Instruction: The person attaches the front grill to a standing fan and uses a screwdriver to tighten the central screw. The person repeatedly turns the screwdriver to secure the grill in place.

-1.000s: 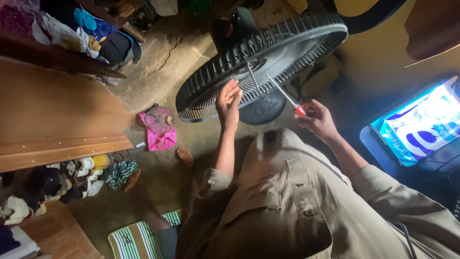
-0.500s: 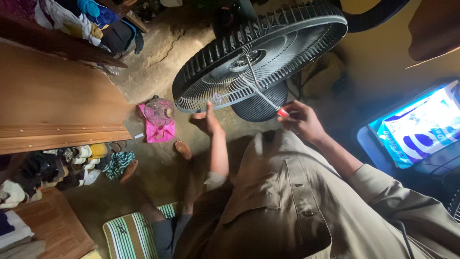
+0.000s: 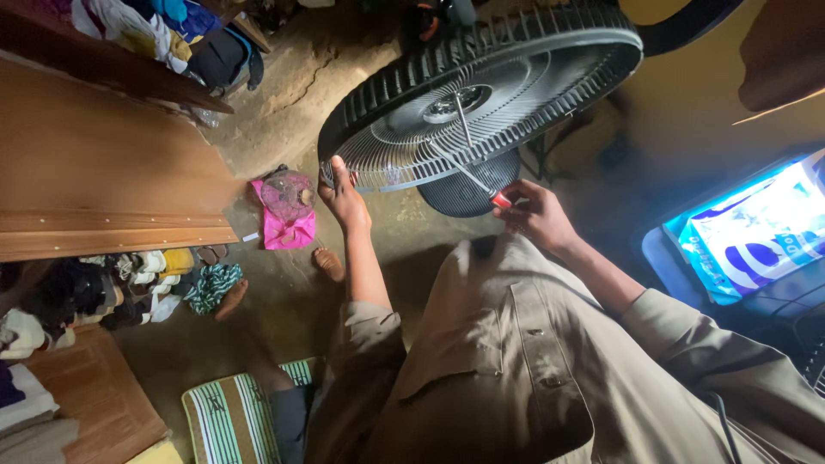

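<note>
- left hand [image 3: 344, 199] grips the lower-left rim of the fan grille [image 3: 481, 94], frame centre
- right hand [image 3: 534, 215] closed around the red-handled screwdriver [image 3: 468, 176], tip on the grille

Cluttered home room, cracked earthen floor [image 3: 284, 103], shoes heaped [image 3: 129, 288] under wooden furniture [image 3: 94, 180], clothes piled [image 3: 146, 21]

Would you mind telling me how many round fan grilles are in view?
2: the large black ribbed fan grille gripped by the left hand, and a small grille on the pink cloth. Others may be hidden.
</note>
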